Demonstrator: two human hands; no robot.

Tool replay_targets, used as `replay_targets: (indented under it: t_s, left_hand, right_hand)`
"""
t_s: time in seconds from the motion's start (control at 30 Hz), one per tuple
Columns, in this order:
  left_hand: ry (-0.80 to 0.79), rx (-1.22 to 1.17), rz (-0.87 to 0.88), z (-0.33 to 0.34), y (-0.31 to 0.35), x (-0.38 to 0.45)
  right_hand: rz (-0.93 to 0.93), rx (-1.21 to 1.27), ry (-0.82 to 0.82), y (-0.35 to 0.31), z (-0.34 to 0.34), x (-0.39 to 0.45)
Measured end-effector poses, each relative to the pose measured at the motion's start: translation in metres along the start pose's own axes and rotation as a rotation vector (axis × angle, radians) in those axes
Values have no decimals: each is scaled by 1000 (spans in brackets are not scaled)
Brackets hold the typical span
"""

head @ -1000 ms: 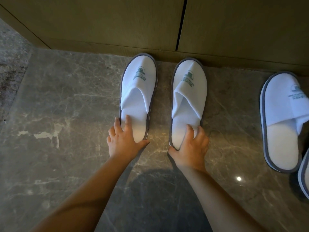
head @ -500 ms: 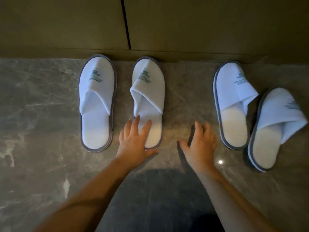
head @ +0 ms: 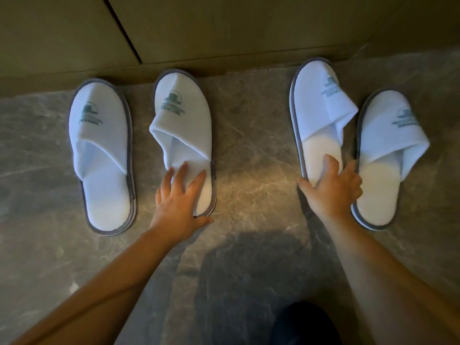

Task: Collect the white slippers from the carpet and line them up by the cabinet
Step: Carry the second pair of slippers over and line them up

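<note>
Right hand (head: 332, 188) now grips third slipper (head: 317, 115).

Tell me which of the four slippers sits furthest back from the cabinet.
The far-right slipper. Its toe stops short of the cabinet base, while the other three have toes at the plinth. It also sits beside the slipper the right hand grips.
</note>
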State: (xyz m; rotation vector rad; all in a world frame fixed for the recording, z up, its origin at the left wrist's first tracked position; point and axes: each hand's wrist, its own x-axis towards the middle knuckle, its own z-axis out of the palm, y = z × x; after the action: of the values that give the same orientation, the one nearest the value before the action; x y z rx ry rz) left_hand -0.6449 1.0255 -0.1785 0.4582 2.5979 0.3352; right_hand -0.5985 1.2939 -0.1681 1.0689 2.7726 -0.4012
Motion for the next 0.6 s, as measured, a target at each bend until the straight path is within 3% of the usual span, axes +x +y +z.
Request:
replay_targets:
  t_s: [0.13, 0.33, 0.6]
  left_hand:
    - [10, -9, 3, 1, 1, -1]
    - [24, -43, 8, 0, 2, -2]
    - [19, -56, 21, -1, 1, -3]
  right_hand:
    - [-6, 20, 2, 0, -2, 1]
    - [-45, 260, -44, -24, 14, -32]
    - [-78, 210, -110, -62, 36, -47]
